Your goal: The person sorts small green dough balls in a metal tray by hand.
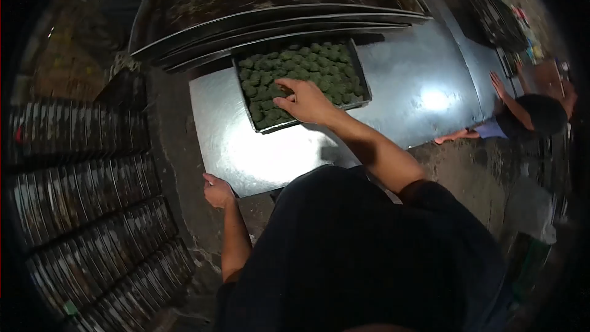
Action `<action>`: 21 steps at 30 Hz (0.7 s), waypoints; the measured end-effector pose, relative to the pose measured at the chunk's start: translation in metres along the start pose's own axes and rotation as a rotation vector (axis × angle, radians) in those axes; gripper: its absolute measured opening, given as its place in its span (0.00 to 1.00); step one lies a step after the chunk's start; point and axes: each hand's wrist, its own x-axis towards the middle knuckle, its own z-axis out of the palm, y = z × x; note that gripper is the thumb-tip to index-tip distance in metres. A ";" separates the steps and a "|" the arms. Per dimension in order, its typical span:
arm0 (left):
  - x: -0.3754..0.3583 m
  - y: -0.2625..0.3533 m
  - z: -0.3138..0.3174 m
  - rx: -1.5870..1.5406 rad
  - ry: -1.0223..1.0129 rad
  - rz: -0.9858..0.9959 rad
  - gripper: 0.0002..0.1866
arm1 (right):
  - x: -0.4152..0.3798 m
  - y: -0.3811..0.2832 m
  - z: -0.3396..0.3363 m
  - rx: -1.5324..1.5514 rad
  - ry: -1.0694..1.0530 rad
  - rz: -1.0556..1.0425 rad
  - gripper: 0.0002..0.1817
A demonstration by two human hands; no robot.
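Note:
A shallow rectangular metal tray [259,128] full of rough, dark green balls [332,64] sits on the shiny metal table [246,160]. Over the left-middle part of the tray hovers my right hand [304,103], thumb and index finger apart just above the balls, with nothing visible between them. My left hand [219,192] is just off the table's front left corner, its fingers loosely bent and no object showing in them.
Large empty dark trays [289,15] are stacked behind the ball tray, overhanging the table. Racks of upright trays [92,190] fill the left side. Another person [544,114] is at the table's right end, near more dark trays [495,21].

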 end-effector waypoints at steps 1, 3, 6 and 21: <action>0.000 0.002 -0.001 -0.003 0.013 -0.003 0.34 | 0.004 0.002 -0.014 -0.006 -0.076 0.085 0.19; 0.002 0.001 -0.002 -0.002 0.031 -0.024 0.35 | 0.014 0.034 -0.035 -0.256 -0.128 0.180 0.19; 0.003 0.000 -0.003 -0.018 0.012 0.008 0.35 | 0.022 0.102 -0.066 -0.729 -0.331 0.300 0.20; 0.008 -0.014 0.010 -0.058 0.096 0.036 0.29 | 0.011 0.118 -0.058 1.337 0.261 0.805 0.19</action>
